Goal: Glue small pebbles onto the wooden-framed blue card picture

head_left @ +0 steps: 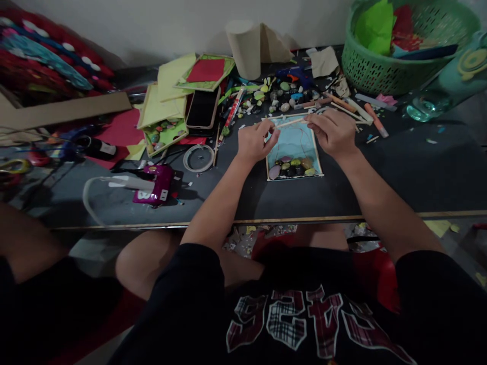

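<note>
A thin pale wooden stick [291, 122] spans the gap between my two hands. My left hand [254, 141] pinches its left end between thumb and fingers. The right end sits in the fingertips of my right hand [333, 131]. Beneath the stick lies a light blue panel [292, 144] edged with thin sticks. Thin brown curved lines run over the blue. Along the panel's near side is a row of smooth pebbles [292, 168] in purple, green, black and brown. My hands cover parts of the panel's far corners.
Behind the panel are loose pebbles [284, 96] and a blue glue gun [294, 76]. A green basket [380, 76] and a bottle [449, 86] stand right. Left are a phone [202, 109], a tape roll [198, 158], and a purple glue gun [158, 183]. Another person's arm [26, 243] shows at far left.
</note>
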`<state>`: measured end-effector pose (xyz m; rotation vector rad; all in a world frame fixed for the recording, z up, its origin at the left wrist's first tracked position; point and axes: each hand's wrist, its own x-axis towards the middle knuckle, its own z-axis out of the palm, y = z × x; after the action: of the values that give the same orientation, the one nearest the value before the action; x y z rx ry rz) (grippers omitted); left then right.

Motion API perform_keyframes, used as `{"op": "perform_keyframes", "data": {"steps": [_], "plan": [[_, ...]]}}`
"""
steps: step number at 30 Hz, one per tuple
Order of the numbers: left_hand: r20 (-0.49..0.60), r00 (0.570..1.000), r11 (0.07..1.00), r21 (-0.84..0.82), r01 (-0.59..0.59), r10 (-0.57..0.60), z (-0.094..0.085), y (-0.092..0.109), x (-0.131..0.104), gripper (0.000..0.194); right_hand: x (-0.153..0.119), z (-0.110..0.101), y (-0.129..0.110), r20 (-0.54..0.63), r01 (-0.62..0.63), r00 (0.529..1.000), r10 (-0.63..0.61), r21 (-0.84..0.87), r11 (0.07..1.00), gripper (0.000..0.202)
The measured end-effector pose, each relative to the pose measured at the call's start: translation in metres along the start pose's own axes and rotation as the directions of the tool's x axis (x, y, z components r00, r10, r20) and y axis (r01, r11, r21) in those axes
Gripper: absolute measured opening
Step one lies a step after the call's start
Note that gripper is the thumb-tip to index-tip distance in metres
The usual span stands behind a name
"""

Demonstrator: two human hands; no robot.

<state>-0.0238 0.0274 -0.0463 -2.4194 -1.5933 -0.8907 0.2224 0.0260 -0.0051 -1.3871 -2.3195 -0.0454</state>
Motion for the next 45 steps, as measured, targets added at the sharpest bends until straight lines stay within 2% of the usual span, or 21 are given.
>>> {"op": "perform_keyframes", "data": {"steps": [5,12,17,28,35,38,45], "plan": [[-0.066,0.996,0.996,0.062,0.059,-0.055,-0.001,0.0,0.002,0.073,-0.002,-0.006,-0.006,0.01,-0.029,1.0,0.029,-0.024,0.999,0.069],[-0.072,0.997,0.997,0.075,0.022,-0.016,0.002,0.0,0.002,0.071,-0.002,-0.003,-0.007,-0.014,-0.041,0.999,0.041,-0.046,0.998,0.081],[-0.113,0.994,0.998,0.057,0.007,-0.001,0.003,0.007,0.002,0.069,-0.001,-0.001,-0.006,-0.033,-0.02,0.999,0.019,-0.026,0.999,0.089],[-0.094,0.995,0.998,0.061,-0.012,0.018,0.001,0.015,0.004,0.076,-0.001,0.004,-0.009,-0.04,-0.081,0.996,0.078,-0.052,0.995,0.079],[-0.073,0.997,1.0,0.001,0.028,-0.027,0.001,0.014,0.003,0.074,-0.001,0.002,-0.016,-0.025,-0.168,0.986,0.168,0.006,0.986,0.078],[-0.084,0.996,1.0,0.014,0.014,-0.013,0.002,0.012,0.003,0.073,-0.001,0.002,-0.015,-0.028,-0.153,0.988,0.153,0.02,0.988,0.077],[-0.079,0.997,1.0,0.009,0.013,-0.012,0.003,0.008,0.004,0.073,0.0,0.011,-0.003,-0.119,-0.043,0.992,0.044,0.013,0.999,0.078]]}}
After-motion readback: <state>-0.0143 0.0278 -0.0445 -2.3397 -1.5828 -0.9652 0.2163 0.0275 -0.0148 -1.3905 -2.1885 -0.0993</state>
